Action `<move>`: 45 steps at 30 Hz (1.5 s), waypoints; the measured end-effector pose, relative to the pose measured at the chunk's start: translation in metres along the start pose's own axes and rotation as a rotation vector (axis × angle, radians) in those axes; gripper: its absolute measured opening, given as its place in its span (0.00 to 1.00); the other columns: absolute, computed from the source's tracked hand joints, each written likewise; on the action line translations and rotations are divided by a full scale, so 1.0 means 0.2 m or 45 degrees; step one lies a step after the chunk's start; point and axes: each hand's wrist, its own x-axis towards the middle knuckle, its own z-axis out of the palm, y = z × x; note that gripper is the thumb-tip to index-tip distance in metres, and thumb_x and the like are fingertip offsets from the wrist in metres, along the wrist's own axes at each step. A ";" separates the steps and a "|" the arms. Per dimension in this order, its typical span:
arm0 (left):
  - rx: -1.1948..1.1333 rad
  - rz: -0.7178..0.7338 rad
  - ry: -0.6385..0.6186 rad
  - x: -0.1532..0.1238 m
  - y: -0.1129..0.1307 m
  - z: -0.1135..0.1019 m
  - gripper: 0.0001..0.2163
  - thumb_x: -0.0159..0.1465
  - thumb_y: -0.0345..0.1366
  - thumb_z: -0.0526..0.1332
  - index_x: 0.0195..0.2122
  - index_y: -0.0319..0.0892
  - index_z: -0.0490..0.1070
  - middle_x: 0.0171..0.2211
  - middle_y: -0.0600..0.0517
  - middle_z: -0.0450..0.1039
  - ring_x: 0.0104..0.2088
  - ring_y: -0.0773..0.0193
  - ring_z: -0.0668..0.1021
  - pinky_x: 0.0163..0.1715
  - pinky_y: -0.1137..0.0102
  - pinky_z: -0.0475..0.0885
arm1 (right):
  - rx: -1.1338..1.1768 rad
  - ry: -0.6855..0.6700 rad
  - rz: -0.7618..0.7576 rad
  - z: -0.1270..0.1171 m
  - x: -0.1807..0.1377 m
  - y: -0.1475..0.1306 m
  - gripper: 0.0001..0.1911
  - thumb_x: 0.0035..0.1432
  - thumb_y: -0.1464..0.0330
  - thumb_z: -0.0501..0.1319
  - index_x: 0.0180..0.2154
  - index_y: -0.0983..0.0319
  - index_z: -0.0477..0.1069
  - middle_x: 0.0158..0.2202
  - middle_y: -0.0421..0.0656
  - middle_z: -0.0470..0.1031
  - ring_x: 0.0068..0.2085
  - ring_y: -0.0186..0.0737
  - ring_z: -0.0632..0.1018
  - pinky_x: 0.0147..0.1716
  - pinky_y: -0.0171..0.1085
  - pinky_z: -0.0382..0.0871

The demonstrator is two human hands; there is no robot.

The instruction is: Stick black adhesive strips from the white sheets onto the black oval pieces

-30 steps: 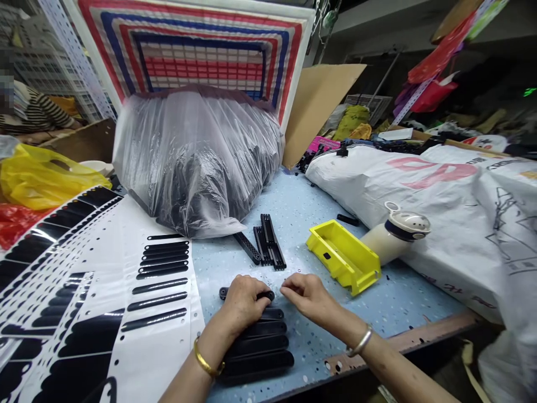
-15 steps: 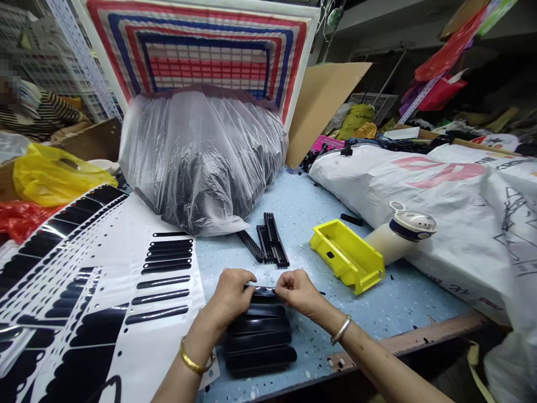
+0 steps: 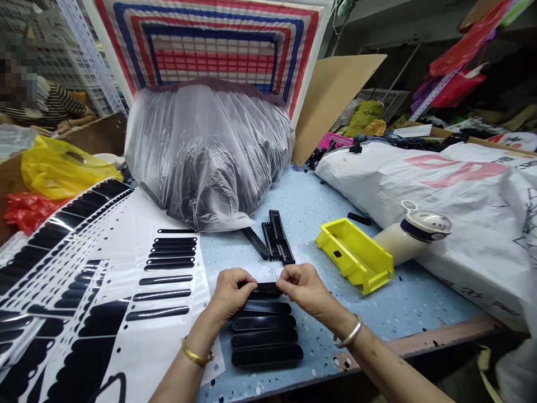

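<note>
A short, glossy black strip (image 3: 267, 289) spans the gap between my two hands above the blue speckled table. My left hand (image 3: 233, 292) pinches its left end between thumb and forefinger. At the other end, my right hand (image 3: 305, 286) has thumb and fingertips closed on the strip. Just below my hands lies a row of several long black plastic pieces with rounded ends (image 3: 265, 339), side by side. Left of them a white backing sheet (image 3: 168, 347) carries several slim black strips (image 3: 164, 295). Slotted black parts (image 3: 280, 238) lie beyond my hands.
To the right stand a yellow bin (image 3: 356, 254) and a cream bottle (image 3: 398, 240), beside a large white sack (image 3: 419, 184). A clear bag of black parts (image 3: 210, 157) fills the back. Another person in a striped sleeve (image 3: 62, 103) sits at far left.
The camera view has shifted slightly, so most things sit a little further right. Both hands still hold the strip's ends; its face now looks darker, with less shine.
</note>
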 end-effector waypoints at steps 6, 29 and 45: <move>-0.030 0.008 0.012 -0.01 -0.02 0.00 0.05 0.56 0.28 0.65 0.26 0.41 0.81 0.27 0.49 0.82 0.30 0.60 0.81 0.35 0.70 0.72 | -0.047 0.068 0.000 0.00 0.02 0.06 0.08 0.43 0.69 0.59 0.16 0.60 0.65 0.15 0.35 0.62 0.20 0.32 0.63 0.20 0.32 0.54; -0.044 0.037 0.006 -0.01 -0.03 -0.02 0.05 0.56 0.29 0.65 0.27 0.42 0.81 0.28 0.50 0.82 0.31 0.61 0.81 0.37 0.70 0.74 | -0.246 0.125 0.007 0.01 0.05 0.15 0.11 0.43 0.69 0.59 0.14 0.59 0.60 0.14 0.34 0.60 0.20 0.33 0.63 0.21 0.33 0.53; -0.044 0.018 -0.017 -0.01 -0.02 -0.02 0.05 0.56 0.29 0.65 0.27 0.42 0.81 0.29 0.50 0.82 0.32 0.61 0.81 0.37 0.69 0.74 | -0.197 0.168 0.051 -0.01 0.02 0.22 0.18 0.45 0.59 0.64 0.14 0.57 0.59 0.13 0.35 0.60 0.19 0.34 0.65 0.20 0.34 0.56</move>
